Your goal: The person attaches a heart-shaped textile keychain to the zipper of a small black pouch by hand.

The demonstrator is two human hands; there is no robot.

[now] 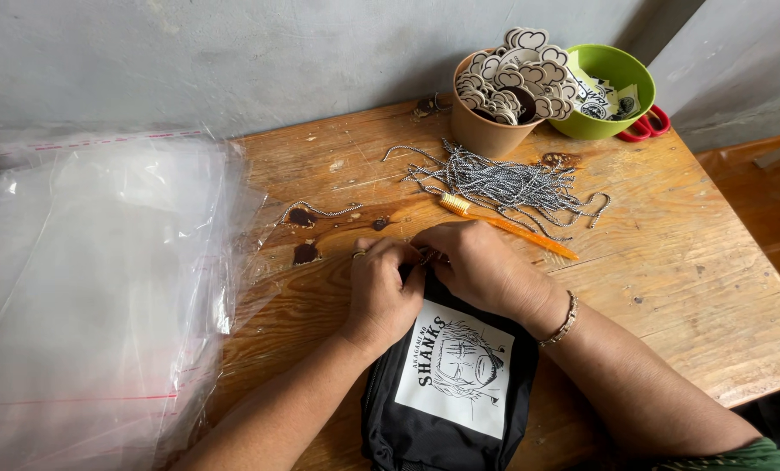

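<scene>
Both hands pinch at the top edge of a folded black fabric garment (447, 392) with a white printed panel, lying on the worn wooden table (669, 262): left hand (381, 292) curled tight, right hand (482, 266) closed beside it. Speckled cords (503, 183) and an orange plastic stick (508, 227) lie just beyond.

Two bare hands were at work, the left hand (379, 292) and the right hand (482, 266); one folded black fabric garment with a white printed panel (451, 384) lay under them; one orange plastic pen (505, 225); two cups, one tan paper cup (486, 131) and one green plastic bowl-shaped cup (612, 74); one pair of red-handled scissors (645, 125); one heap of speckled grey cords (503, 183), too tangled to count; one stack of clear plastic bags (93, 288); black-and-white paper tags (521, 74), too many to count.
</scene>
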